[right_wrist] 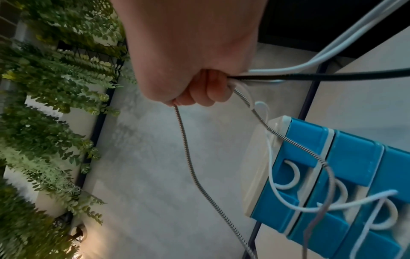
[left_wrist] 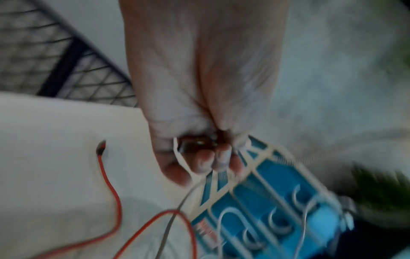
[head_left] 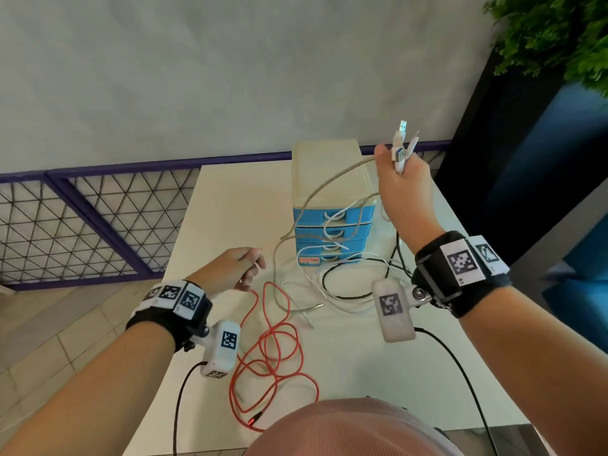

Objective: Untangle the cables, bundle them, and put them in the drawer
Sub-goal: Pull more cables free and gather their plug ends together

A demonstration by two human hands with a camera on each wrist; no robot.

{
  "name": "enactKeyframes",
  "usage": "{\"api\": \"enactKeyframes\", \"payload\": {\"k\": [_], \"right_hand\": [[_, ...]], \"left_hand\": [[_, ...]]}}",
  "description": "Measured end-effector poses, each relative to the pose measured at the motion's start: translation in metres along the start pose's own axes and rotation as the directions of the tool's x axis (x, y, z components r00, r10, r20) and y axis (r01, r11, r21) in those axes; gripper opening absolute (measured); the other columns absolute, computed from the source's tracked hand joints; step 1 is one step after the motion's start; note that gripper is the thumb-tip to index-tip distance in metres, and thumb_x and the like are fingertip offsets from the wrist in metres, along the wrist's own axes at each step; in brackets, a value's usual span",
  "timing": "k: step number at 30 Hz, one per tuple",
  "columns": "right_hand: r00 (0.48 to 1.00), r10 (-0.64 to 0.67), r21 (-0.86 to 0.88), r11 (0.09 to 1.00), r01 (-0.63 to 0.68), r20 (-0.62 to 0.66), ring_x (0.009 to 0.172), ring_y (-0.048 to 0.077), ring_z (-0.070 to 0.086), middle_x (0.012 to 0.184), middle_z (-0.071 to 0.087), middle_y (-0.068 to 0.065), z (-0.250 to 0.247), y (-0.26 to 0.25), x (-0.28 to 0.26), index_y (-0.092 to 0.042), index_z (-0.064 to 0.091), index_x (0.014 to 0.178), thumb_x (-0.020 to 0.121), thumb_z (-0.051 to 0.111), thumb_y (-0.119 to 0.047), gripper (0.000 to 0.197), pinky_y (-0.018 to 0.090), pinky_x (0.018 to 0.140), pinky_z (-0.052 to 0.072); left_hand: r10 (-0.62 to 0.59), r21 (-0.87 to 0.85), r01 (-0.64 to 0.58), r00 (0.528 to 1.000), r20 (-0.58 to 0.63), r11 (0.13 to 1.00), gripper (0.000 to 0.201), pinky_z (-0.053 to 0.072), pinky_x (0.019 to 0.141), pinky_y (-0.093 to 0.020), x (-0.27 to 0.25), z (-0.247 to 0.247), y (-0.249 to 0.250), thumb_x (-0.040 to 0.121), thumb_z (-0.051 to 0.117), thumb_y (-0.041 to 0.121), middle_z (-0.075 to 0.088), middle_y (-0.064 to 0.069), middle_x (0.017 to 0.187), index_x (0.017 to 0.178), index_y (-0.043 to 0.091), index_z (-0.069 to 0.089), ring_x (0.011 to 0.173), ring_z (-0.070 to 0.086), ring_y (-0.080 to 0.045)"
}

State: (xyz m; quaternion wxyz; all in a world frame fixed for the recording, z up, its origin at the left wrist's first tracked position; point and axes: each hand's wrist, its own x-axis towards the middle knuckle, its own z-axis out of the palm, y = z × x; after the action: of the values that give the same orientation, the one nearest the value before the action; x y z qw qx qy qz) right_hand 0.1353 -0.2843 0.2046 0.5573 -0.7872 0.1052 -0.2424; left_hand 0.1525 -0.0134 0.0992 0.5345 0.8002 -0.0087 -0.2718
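My right hand (head_left: pixel 398 169) is raised over the drawer unit (head_left: pixel 332 179) and grips a bunch of cable ends; white USB plugs (head_left: pixel 402 139) stick up from the fist. In the right wrist view its fingers (right_wrist: pixel 199 92) curl round a black cable (right_wrist: pixel 321 77), white cables (right_wrist: pixel 332 50) and a braided cable (right_wrist: pixel 188 150). The braided cable (head_left: pixel 329 182) hangs down across the blue drawers. My left hand (head_left: pixel 255 264) is low at the left and grips a thin grey cable (left_wrist: pixel 175 213) and a white strip (left_wrist: pixel 179 157) in curled fingers. A red cable (head_left: pixel 273 350) lies looped on the table.
White and black cable loops (head_left: pixel 348 284) lie on the white table (head_left: pixel 230 205) in front of the closed drawers (right_wrist: pixel 346 152). A purple mesh railing (head_left: pixel 82 218) runs at the left, plants (head_left: pixel 559 37) stand at the right. The table's left edge is near my left wrist.
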Motion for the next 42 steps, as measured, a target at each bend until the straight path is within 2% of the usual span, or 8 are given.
{"api": "enactKeyframes", "payload": {"k": [5,9,17,24,29,36,39,42], "right_hand": [[0.992,0.054,-0.085,0.995,-0.045,0.11,0.048,0.009,0.036,0.058,0.039,-0.001,0.006,0.013,-0.003,-0.011,0.049,0.074,0.098,0.049,-0.037,0.035,0.021,0.045,0.033],[0.966,0.129,-0.165,0.982,-0.093,0.222,0.047,0.012,0.04,0.054,0.042,-0.004,0.012,0.017,-0.005,-0.014,0.054,0.071,0.098,0.049,-0.038,0.036,0.023,0.045,0.035],[0.859,-0.021,-0.02,0.999,0.036,0.512,0.038,-0.003,0.042,0.06,0.048,-0.018,0.02,0.009,-0.022,-0.019,0.063,0.119,0.102,0.045,-0.029,0.026,0.01,0.042,0.034],[0.725,-0.102,-0.065,0.978,0.199,0.682,0.074,0.013,0.069,0.077,0.073,-0.008,0.042,0.015,-0.049,-0.027,0.072,0.101,0.076,0.072,-0.048,0.033,0.038,0.073,0.057],[0.781,-0.129,-0.021,0.984,0.179,0.611,0.086,0.025,0.07,0.086,0.075,0.007,0.052,0.021,-0.052,-0.02,0.073,0.101,0.067,0.063,-0.057,0.051,0.049,0.08,0.055],[0.871,-0.086,0.098,0.994,0.043,0.484,0.064,0.011,0.066,0.069,0.071,-0.005,0.046,0.015,-0.049,-0.019,0.077,0.092,0.086,0.069,-0.04,0.024,0.035,0.068,0.055],[0.901,-0.056,0.089,0.996,0.019,0.431,0.043,0.007,0.03,0.044,0.043,-0.012,0.036,0.007,-0.038,-0.018,0.073,0.075,0.094,0.059,-0.037,0.031,0.023,0.048,0.032],[0.899,-0.019,0.141,0.989,-0.048,0.437,0.048,0.017,0.029,0.051,0.033,-0.001,0.031,0.003,-0.028,-0.024,0.066,0.061,0.097,0.053,-0.041,0.041,0.031,0.049,0.03]], "left_hand": [[-0.091,-0.27,0.126,0.986,0.138,0.955,0.027,0.049,0.093,-0.044,-0.009,-0.01,-0.002,0.103,0.032,0.016,0.058,-0.006,0.082,0.101,0.004,0.056,0.079,0.065,-0.021],[-0.097,-0.381,0.167,0.976,0.195,0.91,0.022,0.05,0.094,-0.043,-0.019,-0.016,0.008,0.102,0.033,0.012,0.066,-0.014,0.098,0.105,0.005,0.054,0.1,0.066,-0.033],[-0.085,-0.394,0.108,0.994,0.074,0.913,0.013,0.058,0.074,-0.026,-0.029,-0.008,0.049,0.1,0.043,0.019,0.072,-0.015,0.105,0.1,0.009,0.05,0.089,0.073,-0.019],[-0.075,-0.499,0.141,0.986,0.15,0.855,0.032,0.039,0.1,-0.035,-0.032,0.016,0.083,0.101,0.036,0.022,0.074,0.004,0.091,0.094,0.023,0.068,0.077,0.07,-0.005],[-0.077,-0.545,0.179,0.976,0.204,0.819,0.027,0.037,0.102,-0.04,-0.032,0.024,0.091,0.099,0.041,0.025,0.068,0.004,0.075,0.095,0.02,0.067,0.078,0.063,-0.007],[-0.036,-0.191,0.052,0.996,0.085,0.98,0.028,0.043,0.087,-0.033,-0.038,0.039,0.094,0.097,0.045,0.038,0.071,0.002,0.1,0.094,0.021,0.067,0.089,0.064,-0.013],[0.241,0.236,-0.188,0.946,-0.217,0.953,0.015,0.048,0.076,-0.031,-0.033,0.048,0.085,0.094,0.053,0.034,0.06,0.0,0.091,0.09,0.02,0.057,0.075,0.055,-0.013],[0.498,0.456,-0.394,0.857,-0.132,0.798,0.028,0.043,0.086,-0.024,-0.03,0.054,0.082,0.095,0.052,0.03,0.053,0.005,0.113,0.12,0.019,0.049,0.098,0.052,-0.008]]}}
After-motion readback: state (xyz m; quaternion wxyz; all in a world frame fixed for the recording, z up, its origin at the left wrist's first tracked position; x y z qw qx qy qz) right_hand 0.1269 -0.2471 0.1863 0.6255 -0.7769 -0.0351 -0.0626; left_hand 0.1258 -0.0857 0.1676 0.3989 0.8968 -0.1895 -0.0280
